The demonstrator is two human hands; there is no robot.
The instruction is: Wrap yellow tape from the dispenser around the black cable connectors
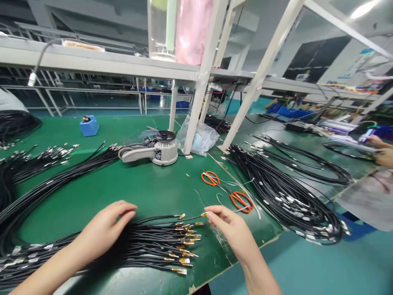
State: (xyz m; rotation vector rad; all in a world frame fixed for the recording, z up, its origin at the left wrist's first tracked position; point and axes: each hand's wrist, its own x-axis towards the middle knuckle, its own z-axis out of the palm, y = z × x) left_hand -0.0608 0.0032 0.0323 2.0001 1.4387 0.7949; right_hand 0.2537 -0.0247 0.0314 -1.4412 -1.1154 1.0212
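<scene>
My right hand pinches one black cable by its end, where yellow tape shows just at the fingertips. That cable lies at the far edge of a bundle of black cables, whose taped metal ends point right. Over the bundle's far side is my left hand, fingers curved, with a gap between thumb and index finger and nothing visible in it. Its other fingers are mostly hidden. Beyond my right hand lie orange-handled scissors among thin white strips.
A grey round tape dispenser and a blue block stand farther back. Cable bundles lie at left and right. White shelf posts rise from the green table. Another person's hand is at far right.
</scene>
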